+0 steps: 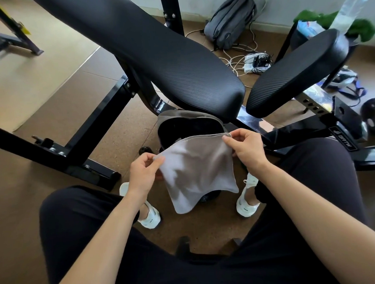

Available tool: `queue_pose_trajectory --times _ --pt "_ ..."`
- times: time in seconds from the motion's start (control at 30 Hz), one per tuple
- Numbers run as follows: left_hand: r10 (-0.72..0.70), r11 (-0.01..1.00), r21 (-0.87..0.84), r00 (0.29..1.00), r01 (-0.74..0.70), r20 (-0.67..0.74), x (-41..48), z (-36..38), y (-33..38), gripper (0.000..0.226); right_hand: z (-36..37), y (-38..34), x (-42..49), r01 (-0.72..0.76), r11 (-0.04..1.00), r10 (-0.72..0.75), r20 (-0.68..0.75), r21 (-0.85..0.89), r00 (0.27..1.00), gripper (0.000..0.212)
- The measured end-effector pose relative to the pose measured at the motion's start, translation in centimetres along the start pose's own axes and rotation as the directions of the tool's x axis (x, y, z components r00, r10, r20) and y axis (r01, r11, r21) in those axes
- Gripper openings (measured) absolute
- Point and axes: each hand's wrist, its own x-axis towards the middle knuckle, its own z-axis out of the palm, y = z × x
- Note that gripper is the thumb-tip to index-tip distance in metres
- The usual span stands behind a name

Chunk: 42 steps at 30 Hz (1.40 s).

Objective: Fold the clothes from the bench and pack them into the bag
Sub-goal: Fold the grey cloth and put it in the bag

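Cloth: one grey cloth [196, 171] is spread between both hands, its stitched top edge pulled nearly straight and its lower corners hanging free.
Cloth position: in the air in front of the seated person's knees, over the near side of the bag's opening; it does not lie on the bench.
Left hand [144, 171]: thumb and fingers pinch the cloth's left corner.
Right hand [246, 150]: thumb and forefinger pinch the cloth's top right corner, held higher than the left.
Bag [187, 115]: grey, open, dark inside, standing on the floor under the end of the long bench pad [157, 57].
Seat pad [297, 72]: to the right of the long pad, apart from it, nothing resting on its visible top.
Shoes: white, the left shoe [150, 216] and the right shoe [247, 203] on either side of the bag.
Background: a grey backpack [230, 19] lies by the wall, with cables [254, 63] near it.
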Motion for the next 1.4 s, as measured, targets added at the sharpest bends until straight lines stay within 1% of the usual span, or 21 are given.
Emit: queue_pose_trajectory --times 0.13,0.23,0.3,0.43,0.57,0.67,0.73,0.8,0.87,0.9,0.97,1.03,1.07,1.1,1.13,1.23,1.27,1.3,1.33,1.37,1.4 --pt "-0.05 0.997 -0.046 0.987 0.058 0.155 -1.6 1.9 0.6 0.011 1.2 -0.7 -1.6 0.067 0.997 -0.073 0.159 0.044 0.984 0.012" --pt "-0.075 0.994 -0.064 0.966 0.093 0.248 -2.6 3.1 0.8 0.009 1.9 -0.8 -2.6 0.144 0.99 -0.136 0.285 -0.005 0.949 0.007" --pt "-0.076 0.992 -0.074 0.956 0.101 0.284 -3.1 3.8 1.1 0.008 2.4 -0.8 -3.2 0.175 0.984 -0.15 0.357 -0.04 0.922 0.002" --pt "-0.066 0.993 -0.067 0.938 0.095 0.341 -3.3 4.1 1.1 0.008 3.3 -0.9 -4.1 0.255 0.962 -0.186 0.454 -0.094 0.871 0.007" --pt "-0.084 0.987 -0.102 0.94 0.124 0.331 -3.4 4.2 1.1 0.006 3.6 -1.0 -4.4 0.346 0.921 -0.208 0.522 -0.182 0.827 0.016" --pt "-0.099 0.98 -0.13 0.936 0.151 0.338 -3.3 4.1 0.9 0.01 3.8 -0.8 -4.5 0.452 0.854 -0.244 0.569 -0.256 0.785 0.031" --pt "-0.097 0.977 -0.141 0.917 0.163 0.386 -3.3 3.9 0.9 0.018 4.0 -0.6 -4.5 0.492 0.819 -0.265 0.565 -0.296 0.781 0.036" --pt "-0.085 0.979 -0.131 0.899 0.155 0.43 -3.4 3.8 1.2 0.022 4.1 -0.4 -4.5 0.489 0.818 -0.281 0.53 -0.304 0.8 0.031" --pt "-0.058 0.988 -0.103 0.892 0.116 0.447 -3.5 3.7 1.5 0.024 3.9 -0.5 -4.4 0.435 0.856 -0.255 0.503 -0.279 0.826 0.021" --pt "-0.034 0.994 -0.08 0.901 0.076 0.432 -3.4 3.5 1.6 0.023 3.8 -0.5 -4.2 0.403 0.877 -0.234 0.5 -0.263 0.834 0.017" --pt "0.027 1.0 -0.013 0.941 -0.024 0.337 -2.9 3.0 1.4 0.022 3.3 -0.7 -3.9 0.365 0.898 -0.203 0.505 -0.245 0.839 0.012" --pt "0.099 0.991 0.066 0.977 -0.113 0.192 -2.1 2.3 0.8 0.021 2.8 -0.9 -3.6 0.344 0.908 -0.181 0.518 -0.238 0.836 0.007" --pt "0.142 0.981 0.115 0.982 -0.157 0.128 -1.6 1.9 0.4 0.023 2.6 -1.0 -3.4 0.334 0.914 -0.171 0.528 -0.231 0.832 0.006" --pt "0.177 0.966 0.173 0.979 -0.192 0.098 -1.0 1.6 0.0 0.029 2.4 -1.1 -3.3 0.326 0.919 -0.163 0.539 -0.221 0.826 0.005" --pt "0.192 0.949 0.235 0.975 -0.213 0.107 -0.6 1.3 -0.4 0.04 2.1 -1.2 -3.2 0.319 0.924 -0.158 0.55 -0.21 0.82 0.004" --pt "0.143 0.884 0.399 0.953 -0.245 0.267 0.5 0.8 -1.7 0.091 1.4 -1.6 -2.9 0.29 0.941 -0.141 0.581 -0.172 0.802 0.005" --pt "0.115 0.856 0.448 0.94 -0.258 0.321 0.7 0.9 -2.0 0.103 1.3 -1.7 -2.9 0.286 0.944 -0.139 0.588 -0.165 0.797 0.006" --pt "0.091 0.833 0.48 0.924 -0.274 0.371 0.7 1.0 -2.2 0.11 1.1 -1.8 -2.9 0.284 0.945 -0.137 0.594 -0.161 0.792 0.006" --pt "0.078 0.815 0.499 0.909 -0.295 0.41 0.7 1.1 -2.4 0.109 1.0 -1.8 -2.8 0.283 0.946 -0.135 0.601 -0.159 0.788 0.006" --pt "0.084 0.806 0.497 0.893 -0.322 0.442 0.6 1.3 -2.5 0.1 0.9 -1.9 -2.8 0.281 0.947 -0.132 0.606 -0.157 0.784 0.005" --pt "0.1 0.798 0.495 0.885 -0.344 0.455 0.5 1.5 -2.5 0.084 0.8 -1.9 -2.7 0.279 0.948 -0.13 0.61 -0.155 0.781 0.005"
